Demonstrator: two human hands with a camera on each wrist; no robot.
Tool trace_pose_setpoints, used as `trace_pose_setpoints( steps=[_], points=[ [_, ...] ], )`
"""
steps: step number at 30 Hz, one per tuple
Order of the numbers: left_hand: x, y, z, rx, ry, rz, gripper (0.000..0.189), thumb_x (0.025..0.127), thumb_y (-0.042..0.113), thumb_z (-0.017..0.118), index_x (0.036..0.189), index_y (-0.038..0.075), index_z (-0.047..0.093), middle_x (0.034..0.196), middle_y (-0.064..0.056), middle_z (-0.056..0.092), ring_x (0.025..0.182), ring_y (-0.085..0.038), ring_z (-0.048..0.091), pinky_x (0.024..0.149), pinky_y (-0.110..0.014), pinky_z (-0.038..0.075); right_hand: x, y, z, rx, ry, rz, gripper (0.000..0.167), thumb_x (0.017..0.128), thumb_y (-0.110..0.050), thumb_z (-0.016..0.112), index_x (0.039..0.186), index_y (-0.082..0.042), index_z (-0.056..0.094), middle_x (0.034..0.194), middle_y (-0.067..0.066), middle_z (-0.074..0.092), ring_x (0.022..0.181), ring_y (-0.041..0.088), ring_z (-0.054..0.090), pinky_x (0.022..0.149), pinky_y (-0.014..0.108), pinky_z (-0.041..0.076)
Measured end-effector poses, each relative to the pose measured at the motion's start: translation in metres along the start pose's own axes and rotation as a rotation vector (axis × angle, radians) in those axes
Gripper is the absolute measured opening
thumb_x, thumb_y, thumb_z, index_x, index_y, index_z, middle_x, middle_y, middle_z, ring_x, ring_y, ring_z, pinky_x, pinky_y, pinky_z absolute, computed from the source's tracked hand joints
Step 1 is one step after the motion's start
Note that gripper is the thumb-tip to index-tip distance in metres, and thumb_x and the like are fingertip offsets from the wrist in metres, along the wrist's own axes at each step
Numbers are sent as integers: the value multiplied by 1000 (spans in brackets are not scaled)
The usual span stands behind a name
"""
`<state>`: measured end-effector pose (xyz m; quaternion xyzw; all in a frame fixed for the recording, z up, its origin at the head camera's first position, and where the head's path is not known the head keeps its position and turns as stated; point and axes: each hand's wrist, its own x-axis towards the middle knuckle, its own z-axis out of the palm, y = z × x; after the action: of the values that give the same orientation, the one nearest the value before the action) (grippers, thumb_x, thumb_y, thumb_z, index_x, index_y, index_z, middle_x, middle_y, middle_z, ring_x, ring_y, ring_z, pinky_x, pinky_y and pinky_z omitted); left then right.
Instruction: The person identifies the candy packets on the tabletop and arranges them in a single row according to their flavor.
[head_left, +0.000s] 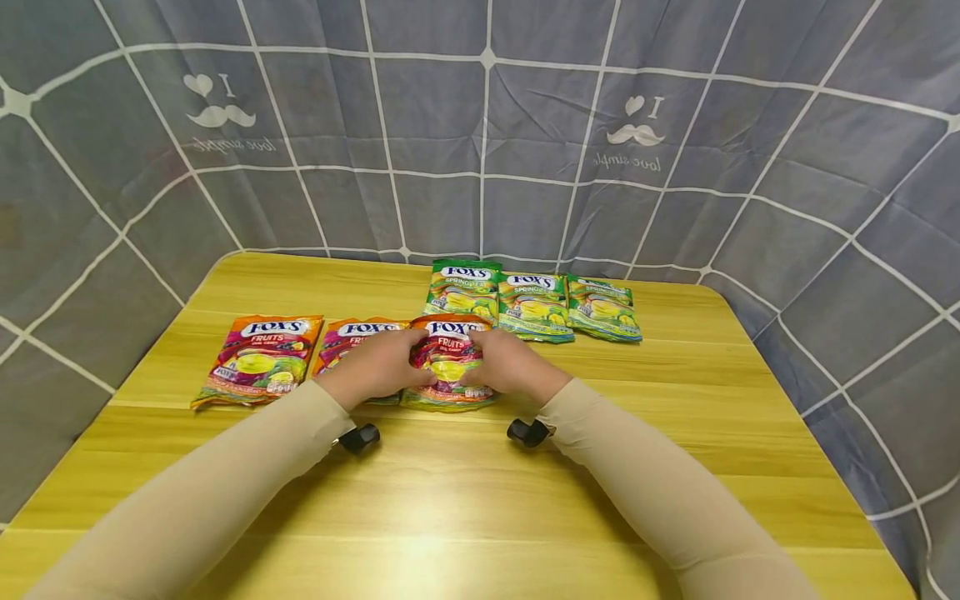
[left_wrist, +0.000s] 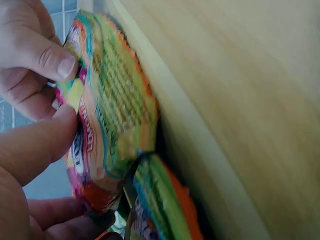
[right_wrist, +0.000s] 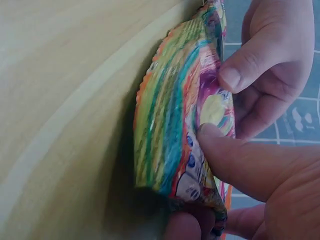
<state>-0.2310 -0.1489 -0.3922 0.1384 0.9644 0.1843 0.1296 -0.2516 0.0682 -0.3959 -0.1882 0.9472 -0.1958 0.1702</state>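
Note:
Both hands hold a red Fox's Fruits candy bag [head_left: 450, 350] at the right end of a row of red bags. My left hand [head_left: 381, 362] grips its left side and my right hand [head_left: 513, 365] its right side, with both thumbs on the printed front. In the left wrist view, the left thumb [left_wrist: 37, 142] presses the front while fingers curl beneath the side edge. The right wrist view shows the right thumb [right_wrist: 240, 155] doing likewise. A second red candy bag [head_left: 352, 332] lies partly hidden behind the left hand, close beside the held one.
Another red candy bag [head_left: 258, 360] lies at the left. Behind the held bag, three green Fox's Spring Tea bags [head_left: 532, 308] form a row along the back of the wooden table [head_left: 450, 492]. A grey gridded cloth [head_left: 442, 125] hangs around the table's back and sides.

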Motion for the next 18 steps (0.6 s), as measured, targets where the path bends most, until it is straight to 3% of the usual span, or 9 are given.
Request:
trace_pose_setpoints(
  steps=[6,11,15,18],
  points=[
    [0,-5,-1,39,-35,4,92,92,53,78,162,8,41,156,-20,55,142,-45,53,117,-62,43,1,4,5,17,-20,10,89,92,-37,83,164,-9,38,151,12,61,125,21,61,112,40,50],
    [-1,-7,-1,52,-64,-5,93,91,54,79,163,9,40,158,-19,52,143,-44,53,118,-63,42,1,6,5,5,-25,-34,86,94,-39,81,163,-8,40,141,13,66,115,22,62,109,40,52],
    [0,-9,0,71,-84,-9,91,91,54,78,162,10,41,160,-19,50,144,-45,51,119,-63,40,0,11,4,-7,-51,-68,86,95,-41,79,163,-8,39,143,14,63,121,24,61,112,42,50],
    [1,-10,1,89,-92,-1,88,92,55,77,161,11,43,160,-19,50,145,-45,49,119,-63,39,-2,16,2,-22,-73,-79,89,95,-42,78,165,-9,34,154,15,56,135,26,57,119,44,45]
  ],
)
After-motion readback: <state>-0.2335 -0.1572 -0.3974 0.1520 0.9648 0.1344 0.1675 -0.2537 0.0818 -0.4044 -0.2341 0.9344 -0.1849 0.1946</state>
